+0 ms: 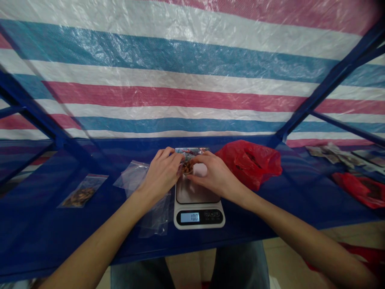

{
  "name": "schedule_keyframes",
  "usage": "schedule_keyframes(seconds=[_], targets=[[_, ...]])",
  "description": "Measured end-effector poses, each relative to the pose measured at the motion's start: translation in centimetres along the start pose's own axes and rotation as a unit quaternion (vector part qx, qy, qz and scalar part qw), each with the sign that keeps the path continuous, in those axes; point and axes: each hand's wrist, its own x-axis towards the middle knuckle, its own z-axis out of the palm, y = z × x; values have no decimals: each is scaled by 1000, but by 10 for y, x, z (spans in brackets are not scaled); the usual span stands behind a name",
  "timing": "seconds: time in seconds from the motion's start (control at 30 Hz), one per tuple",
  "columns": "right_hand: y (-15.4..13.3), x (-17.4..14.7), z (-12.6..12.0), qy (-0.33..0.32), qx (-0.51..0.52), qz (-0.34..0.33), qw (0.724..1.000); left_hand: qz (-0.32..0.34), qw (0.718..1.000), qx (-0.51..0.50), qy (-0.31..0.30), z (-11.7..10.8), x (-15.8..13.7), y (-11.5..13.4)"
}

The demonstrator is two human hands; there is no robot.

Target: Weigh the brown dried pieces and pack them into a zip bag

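Observation:
A small white digital scale (199,216) with a steel platform sits on the blue table, its display lit. Over the platform's far end, my left hand (161,173) and my right hand (214,173) both pinch a small clear bag (188,165) holding brown pieces. The bag's upper part shows between my fingers; its lower part is hidden by them. Empty clear zip bags (132,178) lie under and beside my left wrist.
A red plastic bag (249,160) lies right of the scale. A filled clear bag (82,192) rests at the left. More packets (337,154) and another red bag (361,188) sit at the far right. A striped tarp (180,80) backs the table.

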Motion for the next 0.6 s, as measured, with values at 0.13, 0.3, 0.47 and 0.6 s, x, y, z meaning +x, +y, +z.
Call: schedule_keyframes(seconds=[0.13,0.3,0.47,0.6], targets=[[-10,8,-5,-33,-88,6,996,-10,1000,15,-8,-4,1,4],[-21,19,-9,-66,-209,-17,975,-29,999,17,-9,-6,3,7],[-26,38,-17,-104,-289,-88,948,-81,997,3,-6,-3,4,7],[-31,55,-23,-126,-313,-132,932,-122,992,-8,8,0,6,5]])
